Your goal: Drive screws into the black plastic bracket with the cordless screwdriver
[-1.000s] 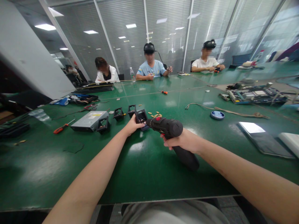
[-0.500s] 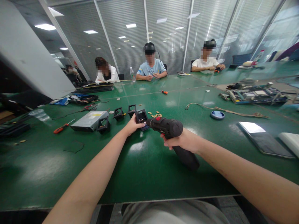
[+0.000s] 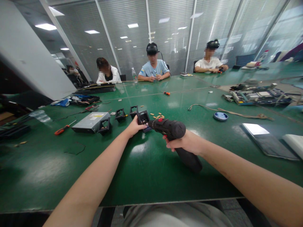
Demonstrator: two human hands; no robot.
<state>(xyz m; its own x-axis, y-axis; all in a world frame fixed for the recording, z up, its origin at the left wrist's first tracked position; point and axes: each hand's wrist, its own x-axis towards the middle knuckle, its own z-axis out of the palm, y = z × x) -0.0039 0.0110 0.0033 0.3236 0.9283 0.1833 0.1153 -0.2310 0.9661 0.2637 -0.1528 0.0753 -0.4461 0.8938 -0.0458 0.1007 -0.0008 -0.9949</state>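
My left hand [image 3: 135, 126] is closed around the lower left side of a small black plastic housing [image 3: 143, 117], tilted with its open face toward me. Small metal parts show inside it. A black cordless drill [image 3: 169, 126] with a red switch is gripped in my right hand [image 3: 183, 143]. Its nose points left and meets the housing's lower right area; whether the bit touches a screw is too small to tell. Just behind lie several small brass-coloured plates [image 3: 159, 115]. More black housings [image 3: 120, 115] stand to the left of my left hand.
At left are a silver optical drive [image 3: 91, 122], an orange screwdriver [image 3: 62, 130] and a plastic cup [image 3: 40, 116]. On the right lie a blue round case [image 3: 220, 116], a flat cable [image 3: 246, 114], a phone-like slab [image 3: 270, 143] and a circuit board [image 3: 260, 95]. Three people sit across the green table [image 3: 151, 176].
Both my hands, the drill and the housing stay almost exactly where they were. The people across the table have shifted slightly.
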